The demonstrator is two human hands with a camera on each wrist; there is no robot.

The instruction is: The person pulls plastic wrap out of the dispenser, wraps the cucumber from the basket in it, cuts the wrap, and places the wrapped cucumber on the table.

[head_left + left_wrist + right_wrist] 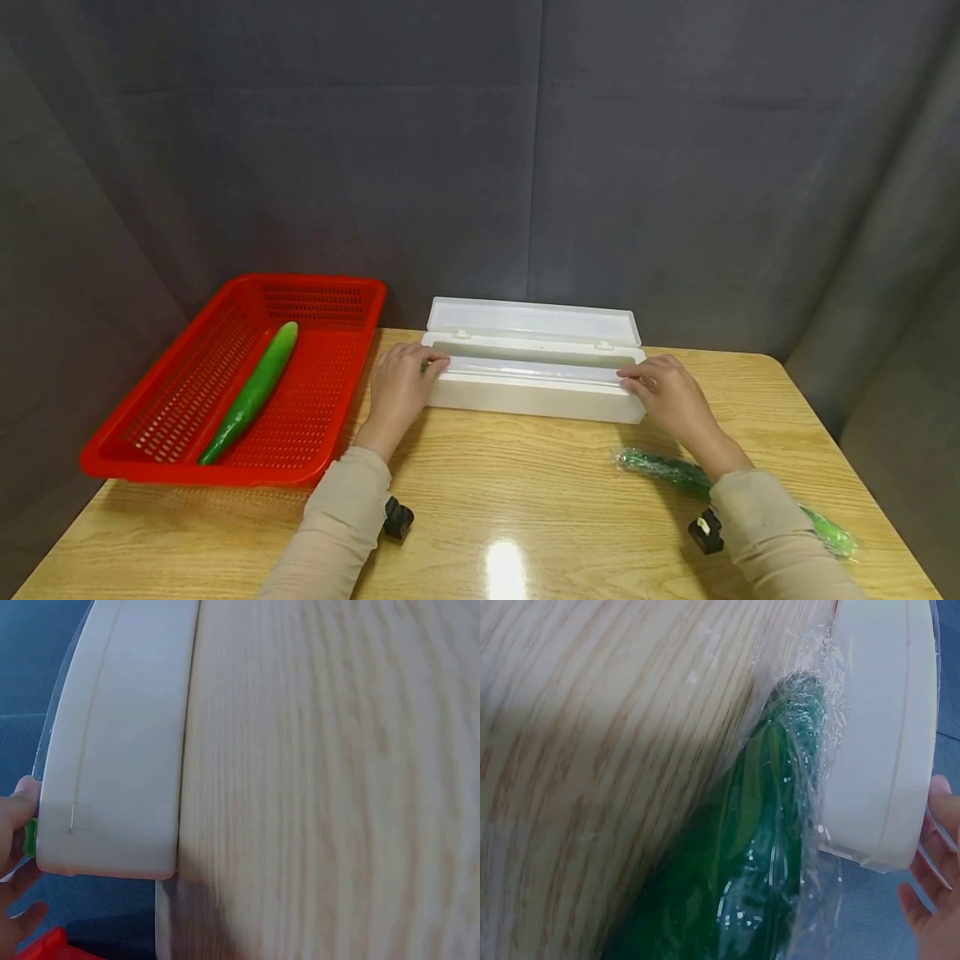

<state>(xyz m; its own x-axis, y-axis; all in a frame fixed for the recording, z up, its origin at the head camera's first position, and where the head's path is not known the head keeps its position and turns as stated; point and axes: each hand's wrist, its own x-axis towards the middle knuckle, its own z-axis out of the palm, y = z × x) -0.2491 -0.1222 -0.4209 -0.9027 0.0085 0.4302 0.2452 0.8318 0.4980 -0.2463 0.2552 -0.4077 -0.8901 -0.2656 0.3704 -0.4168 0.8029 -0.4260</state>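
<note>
A long white cling film dispenser box (536, 402) stands at the back of the table, its lid (534, 317) raised behind it. Clear cling film (525, 369) stretches along the top opening. My left hand (401, 383) pinches the film at the left end; a small green piece (31, 838) shows beside its fingers in the left wrist view. At the right end, my right hand (670, 396) pinches the film between thumb and fingers; the exact contact is hard to see. A cucumber wrapped in film (663, 469) lies on the table, partly under my right forearm.
To the left, a red perforated plastic basket (360, 358) holds one unwrapped cucumber (255, 392). The wooden table (517, 492) extends in front of the box. Grey cloth (480, 167) hangs right behind the table. Black wrist cameras (705, 532) sit under both forearms.
</note>
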